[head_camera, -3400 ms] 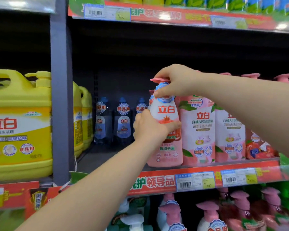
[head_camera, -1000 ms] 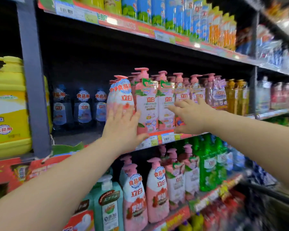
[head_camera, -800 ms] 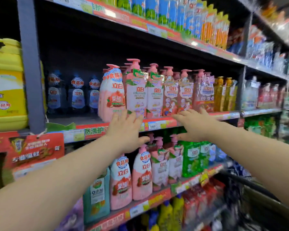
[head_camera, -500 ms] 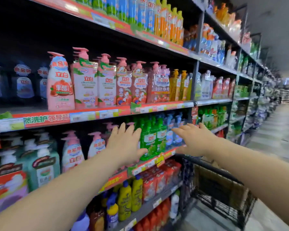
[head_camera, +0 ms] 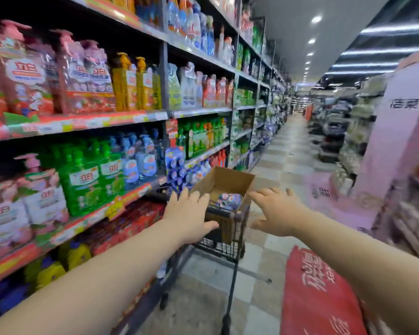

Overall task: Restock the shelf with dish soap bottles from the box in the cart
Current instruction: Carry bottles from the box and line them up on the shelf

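Stretches both bare forearms forward down a shop aisle, blurred throughout. Shows the left grip (head_camera: 189,213) with fingers straight and fanned apart, thumb out to the right, pinching nothing. Overlaps the near left corner of a cardboard box (head_camera: 225,181) there; cannot tell whether skin meets card. Shows the right grip (head_camera: 275,212) spread as well, fingers loosely fanned, thumb hanging low, empty. Sets its fingertips close to the right edge of the box; contact not clear either.

Between the two grips and just beyond them: the box, open at the top, seated in a dark wire cart (head_camera: 228,240), the cart's handle bar just beyond the left grip's thumb. Inside the box, ahead of the gap between the grips: dish soap bottles (head_camera: 229,201), only blurred pink and blue tops in sight, too smeared to count.

Left of the left grip: the shelf (head_camera: 87,120), tier over tier with red price strips. Level with that grip and to its left, green bottles (head_camera: 92,182); above and further left, pink pump bottles (head_camera: 27,76); higher up, less far left, yellow bottles (head_camera: 131,85). Below the right grip and nearer the wearer: a red panel (head_camera: 317,293) with white characters, over the checked floor (head_camera: 283,151)
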The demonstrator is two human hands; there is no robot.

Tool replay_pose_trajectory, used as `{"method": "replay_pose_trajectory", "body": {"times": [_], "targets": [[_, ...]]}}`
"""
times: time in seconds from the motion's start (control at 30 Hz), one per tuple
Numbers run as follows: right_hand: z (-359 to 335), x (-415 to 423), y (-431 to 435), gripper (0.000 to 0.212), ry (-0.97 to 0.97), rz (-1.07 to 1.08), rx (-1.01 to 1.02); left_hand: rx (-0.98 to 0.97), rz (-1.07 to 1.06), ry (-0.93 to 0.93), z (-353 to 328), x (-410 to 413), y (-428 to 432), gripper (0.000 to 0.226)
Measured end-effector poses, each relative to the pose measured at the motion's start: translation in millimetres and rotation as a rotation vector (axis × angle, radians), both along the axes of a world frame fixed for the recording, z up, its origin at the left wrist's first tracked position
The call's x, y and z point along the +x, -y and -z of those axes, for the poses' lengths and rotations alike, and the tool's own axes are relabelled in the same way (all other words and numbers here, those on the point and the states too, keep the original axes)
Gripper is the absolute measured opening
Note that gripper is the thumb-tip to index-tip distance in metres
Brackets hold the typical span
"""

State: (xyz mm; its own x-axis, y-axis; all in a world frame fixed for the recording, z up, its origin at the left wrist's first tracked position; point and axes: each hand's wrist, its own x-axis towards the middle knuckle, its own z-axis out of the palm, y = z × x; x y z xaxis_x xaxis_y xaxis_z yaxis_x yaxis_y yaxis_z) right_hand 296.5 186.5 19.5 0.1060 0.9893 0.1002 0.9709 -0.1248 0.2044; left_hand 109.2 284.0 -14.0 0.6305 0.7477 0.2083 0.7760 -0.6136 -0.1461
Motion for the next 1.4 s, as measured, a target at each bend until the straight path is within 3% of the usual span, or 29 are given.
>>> {"method": "replay_pose_trajectory", "body": {"times": [0.27, 0.83, 1.4], "targets": [[33, 111, -47, 0.074, -0.020, 0.160, -0.042, -0.052, 0.139, -0.002, 40, 125, -72, 0.079], [86, 298, -227, 0.076, -0.099, 0.262, -0.132, -0.167, 0.257, -0.026, 93, 325, -274, 0.072], [109, 536, -410, 0.074, -0.080, -0.008, -0.247, -0.276, -0.117, -0.041, 125, 495, -387, 0.078]]}}
